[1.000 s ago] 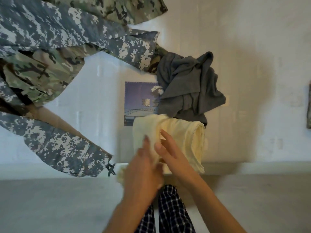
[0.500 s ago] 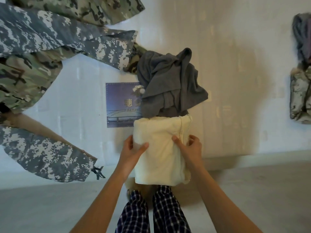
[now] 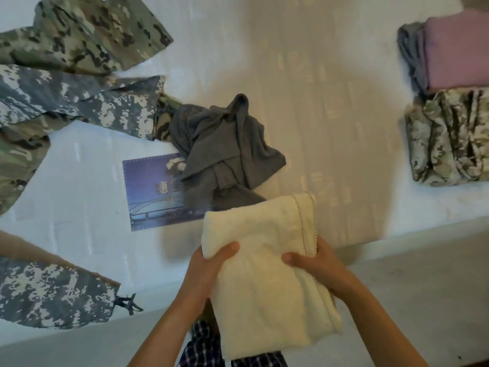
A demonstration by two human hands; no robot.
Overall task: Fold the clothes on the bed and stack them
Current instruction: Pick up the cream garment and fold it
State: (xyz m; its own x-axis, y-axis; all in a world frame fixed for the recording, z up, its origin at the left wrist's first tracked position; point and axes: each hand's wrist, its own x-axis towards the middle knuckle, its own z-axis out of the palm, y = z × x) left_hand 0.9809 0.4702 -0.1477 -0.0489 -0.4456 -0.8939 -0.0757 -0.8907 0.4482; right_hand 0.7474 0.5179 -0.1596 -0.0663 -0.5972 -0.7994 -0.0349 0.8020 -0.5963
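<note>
Soft light casts a broad shadow across the bed [image 3: 330, 123], with slight blur and bowed edges

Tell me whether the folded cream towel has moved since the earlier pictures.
Yes. The folded cream towel has shifted rightward and toward the person, judged against the blue printed label.

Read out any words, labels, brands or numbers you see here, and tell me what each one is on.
"穗": large pale character on the blue panel lying on the bed.
Next character: partly hidden under the grey garment, unreadable.
Small line beneath: too blurred to read.
Faint marks on the white sheet: unreadable.
Cream towel and other clothes: no text.
</note>
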